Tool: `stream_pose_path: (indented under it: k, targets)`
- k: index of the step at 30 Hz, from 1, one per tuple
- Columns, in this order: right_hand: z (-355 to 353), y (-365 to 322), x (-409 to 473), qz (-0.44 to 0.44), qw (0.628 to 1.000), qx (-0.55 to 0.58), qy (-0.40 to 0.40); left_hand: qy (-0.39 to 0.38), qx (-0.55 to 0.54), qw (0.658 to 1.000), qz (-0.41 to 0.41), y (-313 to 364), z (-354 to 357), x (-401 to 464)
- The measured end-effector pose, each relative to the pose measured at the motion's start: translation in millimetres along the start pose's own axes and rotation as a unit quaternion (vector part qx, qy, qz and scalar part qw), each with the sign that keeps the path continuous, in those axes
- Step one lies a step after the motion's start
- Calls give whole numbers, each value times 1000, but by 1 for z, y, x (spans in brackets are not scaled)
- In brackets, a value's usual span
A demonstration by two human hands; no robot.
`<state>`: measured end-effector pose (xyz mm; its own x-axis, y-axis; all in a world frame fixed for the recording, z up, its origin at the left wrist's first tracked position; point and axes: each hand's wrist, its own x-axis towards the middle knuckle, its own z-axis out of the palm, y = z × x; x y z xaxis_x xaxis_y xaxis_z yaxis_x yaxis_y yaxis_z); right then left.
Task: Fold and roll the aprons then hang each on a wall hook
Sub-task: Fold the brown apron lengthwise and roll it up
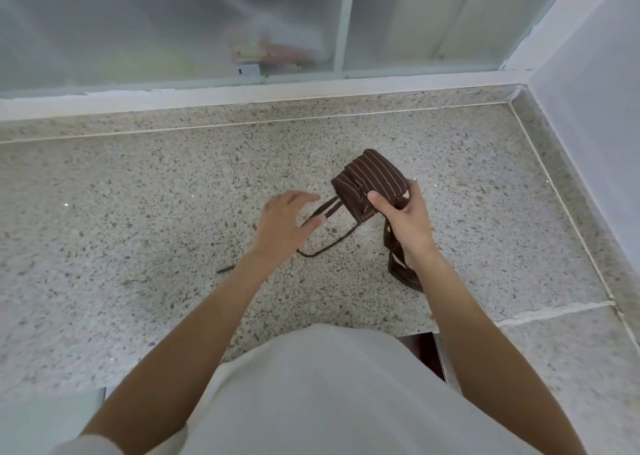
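Right of frame centre, the right hand (405, 219) grips the rolled brown striped apron (370, 182) just above the speckled worktop (138, 194), thumb pressing its front. The left hand (284, 224) hovers beside it, fingers (304, 198) spread and empty, over a trailing strap (325, 243).

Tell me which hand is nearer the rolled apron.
Right. The right hand grips the rolled apron from its near side. The left hand is open, off to the roll's left, over the loose strap.
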<state>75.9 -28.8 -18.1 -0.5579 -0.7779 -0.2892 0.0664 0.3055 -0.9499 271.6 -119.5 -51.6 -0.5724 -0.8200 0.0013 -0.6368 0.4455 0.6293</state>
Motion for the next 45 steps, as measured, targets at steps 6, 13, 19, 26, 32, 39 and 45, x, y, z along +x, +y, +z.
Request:
stream_pose_path:
  k: [6,13,19,26,32,39,45]
  targets:
    - [4,-16,-18,11,995,86,-40,35,-181,982,-44,27,3,0]
    - [3,-1,-8,2,996,-2,91,5,-104,995,-1,16,8,-12]
    - [-15,30,14,-301,718,-623,75,-46,94,993,62,14,-16,-3]
    - [-7,8,-4,-265,838,-338,-336,37,-43,996,75,18,-44,28]
    - [-6,-23,-21,-132,952,11,-277,-25,-232,972,34,8,-20,14]
    - [-2,-19,-17,-76,972,90,-202,-51,-273,961,-12,21,-8,-6]
    - [-7,-11,-12,-64,980,119,-144,-198,-313,929,-23,22,2,-22]
